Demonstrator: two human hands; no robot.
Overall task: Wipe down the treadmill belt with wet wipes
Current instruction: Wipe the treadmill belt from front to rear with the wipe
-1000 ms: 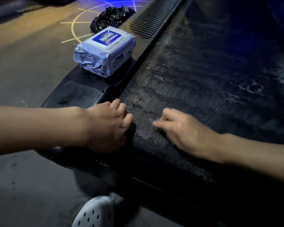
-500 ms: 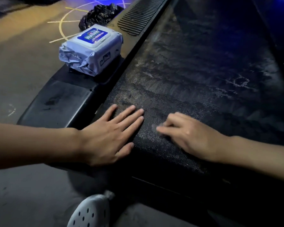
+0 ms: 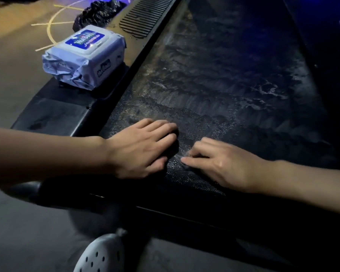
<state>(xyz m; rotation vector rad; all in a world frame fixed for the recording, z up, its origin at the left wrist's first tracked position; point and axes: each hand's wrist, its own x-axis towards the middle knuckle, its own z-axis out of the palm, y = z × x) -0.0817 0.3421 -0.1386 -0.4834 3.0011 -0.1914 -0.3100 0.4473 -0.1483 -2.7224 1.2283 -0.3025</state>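
Observation:
The dark treadmill belt (image 3: 224, 85) runs away from me, streaked with wet marks and grey dust. My left hand (image 3: 139, 150) lies palm down on the belt's near end, its fingers nearly straight and pressing on the surface. Just to its right, my right hand (image 3: 224, 163) has its fingers curled over a wet wipe (image 3: 180, 157) on the belt. Only a small pale, blurred edge of the wipe shows at the fingertips. A pale blue pack of wet wipes (image 3: 84, 55) with its lid closed sits on the left side rail (image 3: 53, 112).
A crumpled black plastic bag (image 3: 98, 12) lies on the floor beyond the pack. A ribbed foot strip (image 3: 145, 16) runs along the left rail. My white perforated shoe (image 3: 102, 254) stands on the concrete floor below the belt's end.
My left hand went from curled at the belt's left edge to lying flat, and has shifted right, closer to the right hand. The right hand with the wipe stays near the same spot.

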